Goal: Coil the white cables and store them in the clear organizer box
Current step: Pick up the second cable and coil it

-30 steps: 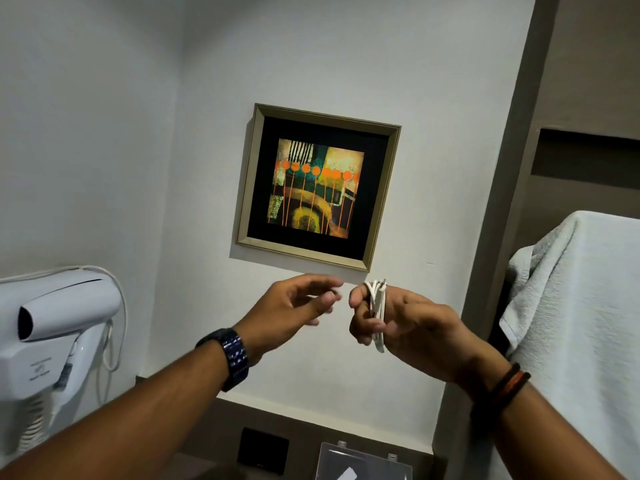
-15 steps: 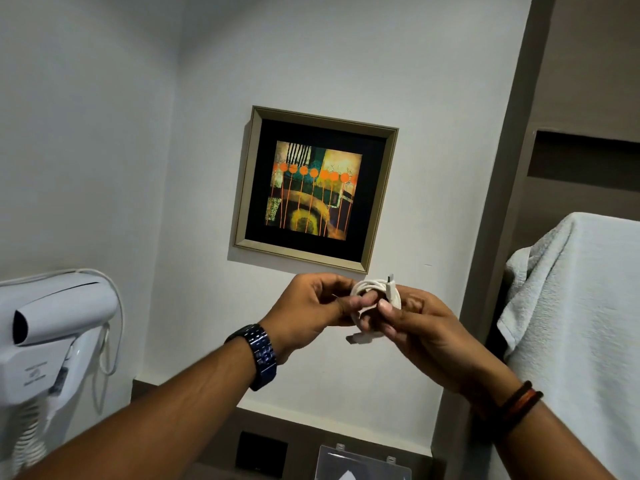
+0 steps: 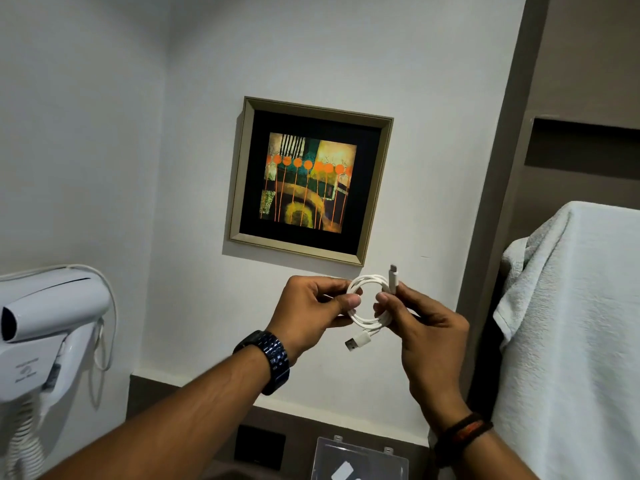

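Since half a second ago the two hands have drawn slightly apart and the white cable (image 3: 367,303) has opened from a tight bunch into a round, flat coil facing the camera. A second ago only the right hand held it, as a narrow bundle, while the left hand reached in with its fingers spread.

The left hand (image 3: 311,311) pinches the coil's left side between thumb and fingers; the right hand (image 3: 420,327) pinches its right side, so both are clamped on the cable, which hangs in the air between them in front of the wall, just below the framed picture (image 3: 310,180). The small connector (image 3: 393,277) sticks up above the right thumb, and the USB plug (image 3: 358,342) dangles below the coil, pointing down-left.

The left wrist wears a dark blue watch (image 3: 268,360); the right wrist wears dark and orange bands (image 3: 462,433).

The clear organizer box (image 3: 360,459) sits at the bottom edge of the view, well below the hands, with something white inside that is too cut off to identify. A white wall-mounted hair dryer (image 3: 45,327) is at the left, and a white towel (image 3: 575,341) hangs at the right.
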`<state>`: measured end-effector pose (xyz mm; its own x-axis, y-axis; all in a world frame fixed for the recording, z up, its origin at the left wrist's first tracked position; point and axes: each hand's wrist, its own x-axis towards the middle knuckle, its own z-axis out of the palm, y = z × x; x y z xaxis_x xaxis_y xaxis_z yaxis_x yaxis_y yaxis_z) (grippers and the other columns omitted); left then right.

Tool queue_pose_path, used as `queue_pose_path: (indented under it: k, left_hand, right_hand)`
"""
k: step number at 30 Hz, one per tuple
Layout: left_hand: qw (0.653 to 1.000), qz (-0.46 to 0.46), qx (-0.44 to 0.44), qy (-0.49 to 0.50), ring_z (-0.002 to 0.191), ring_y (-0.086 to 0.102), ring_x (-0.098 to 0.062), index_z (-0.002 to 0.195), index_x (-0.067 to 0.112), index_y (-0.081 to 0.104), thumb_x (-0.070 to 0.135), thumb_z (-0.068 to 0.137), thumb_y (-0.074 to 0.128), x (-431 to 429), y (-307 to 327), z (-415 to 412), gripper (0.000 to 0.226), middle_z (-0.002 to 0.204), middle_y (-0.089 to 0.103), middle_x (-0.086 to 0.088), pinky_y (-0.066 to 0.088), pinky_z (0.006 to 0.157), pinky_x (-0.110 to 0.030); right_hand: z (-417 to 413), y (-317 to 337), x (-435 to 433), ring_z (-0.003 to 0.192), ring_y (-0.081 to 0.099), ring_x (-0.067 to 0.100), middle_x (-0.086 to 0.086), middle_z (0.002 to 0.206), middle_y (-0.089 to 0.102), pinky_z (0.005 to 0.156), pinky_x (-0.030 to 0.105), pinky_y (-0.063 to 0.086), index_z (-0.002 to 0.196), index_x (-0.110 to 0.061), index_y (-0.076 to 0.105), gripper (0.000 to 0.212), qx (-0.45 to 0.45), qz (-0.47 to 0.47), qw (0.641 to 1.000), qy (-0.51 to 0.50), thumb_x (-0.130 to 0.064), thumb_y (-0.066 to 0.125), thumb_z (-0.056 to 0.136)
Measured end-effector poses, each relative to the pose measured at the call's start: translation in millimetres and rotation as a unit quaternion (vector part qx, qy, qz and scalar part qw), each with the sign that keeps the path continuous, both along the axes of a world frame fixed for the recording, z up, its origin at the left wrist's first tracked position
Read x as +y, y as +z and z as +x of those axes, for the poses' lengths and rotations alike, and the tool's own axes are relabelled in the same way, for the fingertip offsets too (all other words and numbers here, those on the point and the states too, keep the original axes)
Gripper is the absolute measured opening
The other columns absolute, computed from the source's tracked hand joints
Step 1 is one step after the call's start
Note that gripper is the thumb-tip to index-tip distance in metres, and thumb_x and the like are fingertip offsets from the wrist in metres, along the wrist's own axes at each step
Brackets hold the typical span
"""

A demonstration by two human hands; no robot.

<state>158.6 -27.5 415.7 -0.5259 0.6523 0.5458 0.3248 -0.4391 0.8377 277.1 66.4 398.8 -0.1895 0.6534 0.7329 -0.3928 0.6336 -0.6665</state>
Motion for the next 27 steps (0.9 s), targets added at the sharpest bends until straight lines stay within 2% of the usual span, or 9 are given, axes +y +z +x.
queue_pose_path:
  k: [4,6,10,12,15,19,23,25,27]
  left_hand:
    - [0.999,-0.023,0.012,0.02,0.073,0.071,-0.013,0.096,0.008,0.071,0.002,0.076,0.069,5.1,-9.4,1.5,0.021,0.082,0.072,0.0,0.056,0.059,-0.017]
    - [0.999,-0.03,0.013,0.028,0.074,0.071,-0.014,0.096,0.009,0.071,0.003,0.076,0.07,9.1,-13.7,3.0,0.021,0.082,0.072,-0.001,0.056,0.06,-0.018]
    - [0.999,-0.035,0.005,0.035,0.072,0.072,-0.015,0.094,0.01,0.072,0.003,0.076,0.069,17.4,-15.6,6.5,0.019,0.082,0.073,-0.002,0.055,0.058,-0.017]
    - [0.999,-0.037,0.001,0.033,0.071,0.072,-0.014,0.092,0.01,0.072,0.003,0.076,0.069,23.0,-15.3,10.1,0.017,0.081,0.073,-0.002,0.055,0.057,-0.016]
    - [0.998,-0.041,-0.001,0.045,0.07,0.071,-0.014,0.092,0.009,0.072,0.003,0.076,0.07,33.8,-16.7,15.8,0.018,0.08,0.073,-0.001,0.055,0.056,-0.017]
    - [0.995,-0.052,-0.004,0.09,0.073,0.071,-0.017,0.092,0.01,0.073,0.005,0.076,0.071,49.0,-25.9,19.7,0.017,0.081,0.072,-0.002,0.055,0.056,-0.017]
    - [0.988,-0.071,-0.005,0.137,0.072,0.071,-0.016,0.092,0.009,0.073,0.006,0.076,0.071,63.2,-39.6,22.1,0.016,0.083,0.072,-0.005,0.058,0.057,-0.021]
    - [0.985,-0.08,-0.006,0.152,0.07,0.07,-0.014,0.092,0.01,0.073,0.007,0.077,0.071,68.7,-46.6,22.0,0.016,0.082,0.072,-0.004,0.059,0.058,-0.021]
    - [0.984,-0.087,-0.005,0.156,0.071,0.07,-0.014,0.09,0.011,0.074,0.007,0.077,0.071,74.3,-54.6,22.1,0.014,0.081,0.073,-0.003,0.059,0.058,-0.022]
  right_hand:
    - [2.1,-5.1,11.5,0.069,0.073,0.022,0.01,0.084,0.076,0.066,0.042,0.062,0.097,-0.013,0.074,0.017,-0.077,-0.044,0.996,0.028,-0.01,0.069,0.082]
    - [2.5,-8.6,14.0,0.066,0.073,0.02,0.01,0.08,0.075,0.062,0.034,0.062,0.092,-0.017,0.075,0.012,-0.089,-0.064,0.993,0.048,-0.013,0.066,0.085]
    - [5.5,-17.4,18.8,0.068,0.074,0.016,0.001,0.076,0.078,0.057,0.029,0.061,0.1,-0.035,0.064,0.029,-0.018,-0.09,0.994,0.059,-0.013,0.067,0.082]
    - [8.8,-20.3,22.7,0.067,0.074,0.018,-0.006,0.076,0.078,0.054,0.028,0.06,0.101,-0.035,0.065,0.031,0.03,-0.106,0.992,0.063,-0.011,0.067,0.082]
    - [12.2,-23.2,31.5,0.068,0.074,0.021,0.0,0.086,0.078,0.055,0.029,0.06,0.096,-0.03,0.071,0.022,0.045,-0.139,0.986,0.076,-0.014,0.067,0.08]
    - [17.5,-24.4,48.9,0.077,0.074,0.021,0.009,0.098,0.075,0.064,0.034,0.062,0.104,-0.014,0.072,0.018,-0.085,-0.143,0.981,0.097,-0.012,0.061,0.089]
    - [23.8,-26.5,58.7,0.074,0.073,0.022,0.008,0.085,0.077,0.069,0.037,0.062,0.083,-0.025,0.076,0.028,-0.195,-0.091,0.971,0.103,-0.013,0.054,0.095]
    - [24.9,-29.7,60.5,0.071,0.073,0.024,0.007,0.073,0.076,0.068,0.037,0.062,0.072,-0.021,0.076,0.032,-0.218,-0.075,0.967,0.108,-0.023,0.055,0.095]
    - [26.2,-36.0,64.1,0.069,0.071,0.03,0.012,0.07,0.073,0.069,0.043,0.062,0.071,-0.014,0.074,0.035,-0.249,-0.052,0.962,0.099,-0.042,0.061,0.088]
